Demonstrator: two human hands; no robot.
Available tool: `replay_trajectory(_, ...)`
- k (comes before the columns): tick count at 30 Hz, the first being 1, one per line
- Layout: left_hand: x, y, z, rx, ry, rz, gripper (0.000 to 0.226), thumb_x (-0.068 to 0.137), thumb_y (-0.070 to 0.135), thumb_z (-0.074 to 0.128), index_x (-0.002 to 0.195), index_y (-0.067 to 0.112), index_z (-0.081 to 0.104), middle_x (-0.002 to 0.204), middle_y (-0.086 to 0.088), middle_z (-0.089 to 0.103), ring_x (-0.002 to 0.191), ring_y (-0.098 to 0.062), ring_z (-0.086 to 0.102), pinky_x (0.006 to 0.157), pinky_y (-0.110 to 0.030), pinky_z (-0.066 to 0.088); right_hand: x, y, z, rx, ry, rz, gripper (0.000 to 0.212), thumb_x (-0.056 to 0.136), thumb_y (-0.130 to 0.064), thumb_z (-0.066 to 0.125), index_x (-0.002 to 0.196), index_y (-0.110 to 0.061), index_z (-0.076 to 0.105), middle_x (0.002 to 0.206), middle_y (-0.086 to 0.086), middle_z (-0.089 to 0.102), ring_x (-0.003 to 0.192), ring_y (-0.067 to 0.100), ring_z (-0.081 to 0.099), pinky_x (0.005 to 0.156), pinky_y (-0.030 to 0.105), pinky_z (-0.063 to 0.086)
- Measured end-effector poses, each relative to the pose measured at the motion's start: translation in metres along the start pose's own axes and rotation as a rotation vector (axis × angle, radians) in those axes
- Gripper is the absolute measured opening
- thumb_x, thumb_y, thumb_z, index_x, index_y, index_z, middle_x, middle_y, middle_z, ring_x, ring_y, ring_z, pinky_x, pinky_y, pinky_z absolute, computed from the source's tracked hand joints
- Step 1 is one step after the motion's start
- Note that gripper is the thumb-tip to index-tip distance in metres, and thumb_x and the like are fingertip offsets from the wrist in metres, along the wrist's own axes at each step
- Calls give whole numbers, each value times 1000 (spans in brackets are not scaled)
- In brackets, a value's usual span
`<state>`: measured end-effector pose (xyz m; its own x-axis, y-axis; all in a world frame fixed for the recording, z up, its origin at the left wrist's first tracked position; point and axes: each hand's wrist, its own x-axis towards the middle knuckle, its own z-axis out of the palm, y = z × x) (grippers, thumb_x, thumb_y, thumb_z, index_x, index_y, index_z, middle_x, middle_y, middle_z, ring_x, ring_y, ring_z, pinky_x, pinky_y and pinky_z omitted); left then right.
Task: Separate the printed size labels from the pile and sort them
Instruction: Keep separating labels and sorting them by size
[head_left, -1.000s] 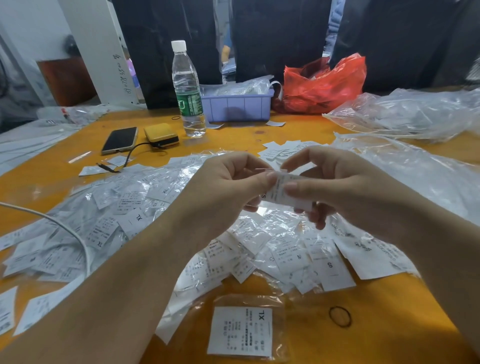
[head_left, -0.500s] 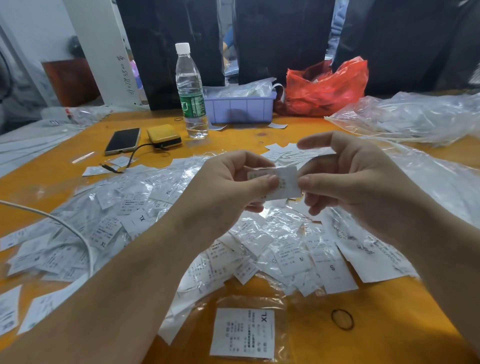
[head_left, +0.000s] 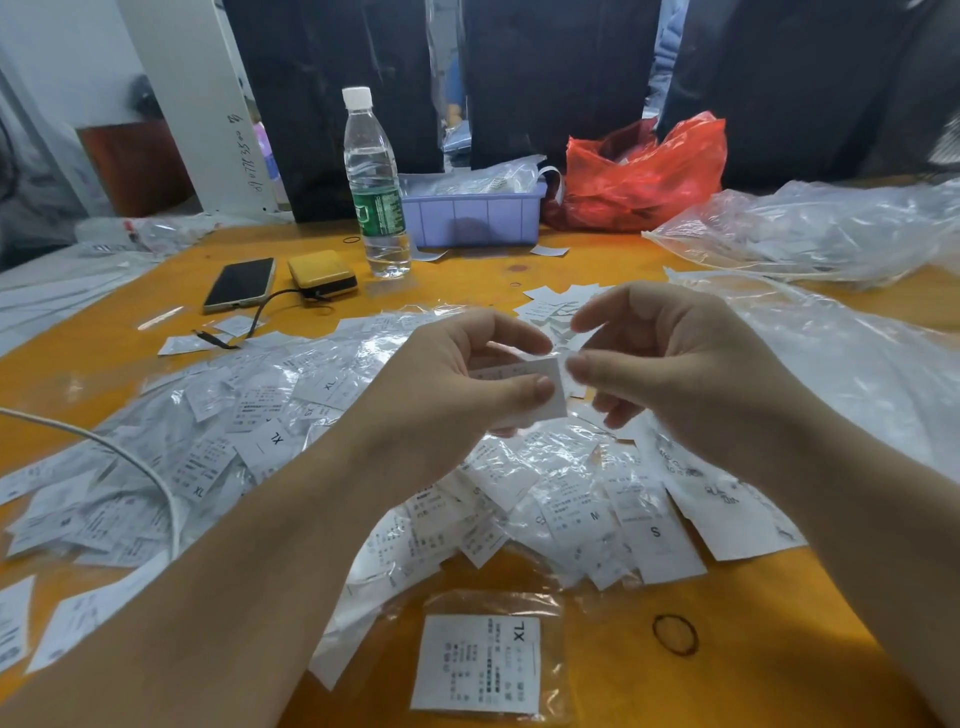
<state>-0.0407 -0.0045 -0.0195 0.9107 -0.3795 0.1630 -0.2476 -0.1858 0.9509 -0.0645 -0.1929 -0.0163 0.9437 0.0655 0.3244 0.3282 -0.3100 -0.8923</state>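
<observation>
From the head view, the left hand is pinching a small white label between thumb and fingers, held up in the air above the pile of labels that is spreading over the orange worktop. The right hand is hovering just beside the label's right edge, fingers curled with the fingertips reaching toward it; whether they are actually touching the paper cannot be told, so its grip is reading as loose and holding nothing for certain. The label is looking paper-thin and nearly weightless, bending easily, so a light pinch at a corner or short edge should be enough, and squeezing hard would probably only crease it. Many pieces in the pile are lying in clear, glossy film, which is likely making them slippery and inclined to cling together, so peeling one from another will probably want two hands, one at each edge. Sizes such as XL, M and S are showing on several labels in the pile. Nearer the person than the pile, a bagged XL label is lying by itself, with a rubber band to its right. Beyond the pile, a phone, a yellow case, a water bottle, a lilac tray and a red bag are standing toward the far edge, and clear plastic bags are heaped right of the pile. A white cable is crossing the pile's left side.
</observation>
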Motion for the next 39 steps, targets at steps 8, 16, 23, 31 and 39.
replay_trajectory(8, 2, -10, -12, 723, 204, -64, 13, 86, 26, 66, 95, 36, 65, 95, 19, 59, 80, 4, 55, 57, -15, 40, 13, 34, -1, -775, -76, 6, 26, 95, -15, 54, 117, -23, 64, 118, -7, 55, 112, 11, 47, 86, 23, 35)
replay_trajectory(16, 2, -6, -12, 989, 278, -75, 27, 84, 43, 67, 110, 41, 57, 116, 12, 41, 120, -17, 39, 98, -39, 31, 24, 48, 16, -1052, -229, 121, 29, 99, -35, 40, 115, -20, 60, 126, 2, 49, 122, 26, 37, 102, 40, 34)
replay_trajectory(23, 0, -4, -5, 888, 228, -67, 22, 85, 45, 66, 105, 38, 59, 123, 10, 48, 122, -16, 41, 102, -40, 33, 19, 43, 13, -916, -90, -12, 9, 89, -24, 62, 85, -18, 66, 91, -4, 59, 99, 21, 49, 85, 38, 45)
replay_trajectory(31, -1, -4, -1, 818, 165, -85, 20, 85, 43, 67, 102, 37, 60, 119, 12, 50, 114, -15, 48, 103, -44, 40, 15, 43, 21, -1042, -114, -112, 26, 96, -36, 51, 93, -17, 68, 99, -3, 61, 99, 18, 49, 87, 35, 43)
replay_trajectory(39, -2, -7, -1, 742, 142, -13, 24, 86, 43, 67, 108, 36, 61, 116, 14, 53, 108, -9, 51, 95, -34, 44, 10, 30, 17, -825, -13, -255, 17, 95, -15, 52, 85, -9, 65, 82, 0, 61, 82, 18, 52, 75, 36, 44)
